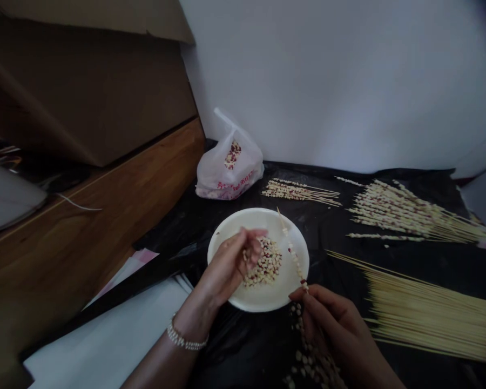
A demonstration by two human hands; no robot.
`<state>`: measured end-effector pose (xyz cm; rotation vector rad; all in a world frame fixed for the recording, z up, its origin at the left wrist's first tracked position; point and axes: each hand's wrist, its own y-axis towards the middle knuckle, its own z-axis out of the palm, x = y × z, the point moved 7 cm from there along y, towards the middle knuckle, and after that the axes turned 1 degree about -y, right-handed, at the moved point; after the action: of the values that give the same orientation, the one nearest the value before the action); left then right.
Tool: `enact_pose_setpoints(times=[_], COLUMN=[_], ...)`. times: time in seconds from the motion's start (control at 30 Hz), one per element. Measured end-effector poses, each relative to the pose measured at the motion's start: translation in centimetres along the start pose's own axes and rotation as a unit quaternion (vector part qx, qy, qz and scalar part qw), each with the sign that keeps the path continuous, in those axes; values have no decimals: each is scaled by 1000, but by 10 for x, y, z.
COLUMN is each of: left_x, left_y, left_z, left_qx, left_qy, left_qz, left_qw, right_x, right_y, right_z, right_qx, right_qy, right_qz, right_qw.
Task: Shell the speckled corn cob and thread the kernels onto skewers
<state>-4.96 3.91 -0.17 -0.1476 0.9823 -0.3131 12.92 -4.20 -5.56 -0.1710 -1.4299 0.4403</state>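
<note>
My right hand (332,319) pinches a thin wooden skewer (294,256) strung with small cream and dark red kernel-like pieces. The skewer's bare pointed tip leans up over the right side of a white bowl (235,219). My left hand (235,262), with a beaded bracelet on its wrist, hovers over the bowl. Its fingers are loosely curled and apart, slightly blurred, with nothing visible in them. Loose kernel-like pieces (269,265) lie in a heap in the bowl, partly hidden by this hand. Below my right hand, more pale pieces (308,364) show in shadow.
Behind the bowl stands a white plastic bag (230,170) of similar pieces. Strung skewers lie in a small bunch (287,190) and a larger pile (400,210) on black sheeting (319,227). Bare skewers (433,308) lie at right; a cardboard box (105,81) is at left.
</note>
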Motion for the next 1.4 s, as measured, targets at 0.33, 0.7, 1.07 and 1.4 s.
enact_pose_setpoints(times=[0.33, 0.7, 1.07, 1.4], left_x=[-11, -11, 8, 6], left_y=[9, 7, 10, 8], left_z=[-13, -7, -20, -20], left_qx=[-54, -54, -89, -134], left_qy=[-243, -231, -201, -143], left_qz=[9, 7, -62, -31], left_qw=[968, 971, 974, 980], right_x=[-13, -24, -12, -5], right_y=[-15, -14, -7, -12], right_z=[35, 37, 30, 32], right_qx=[159, 168, 134, 135], right_qy=[-22, 6, 9, 11], right_qz=[113, 110, 78, 67], right_qw=[981, 980, 988, 989])
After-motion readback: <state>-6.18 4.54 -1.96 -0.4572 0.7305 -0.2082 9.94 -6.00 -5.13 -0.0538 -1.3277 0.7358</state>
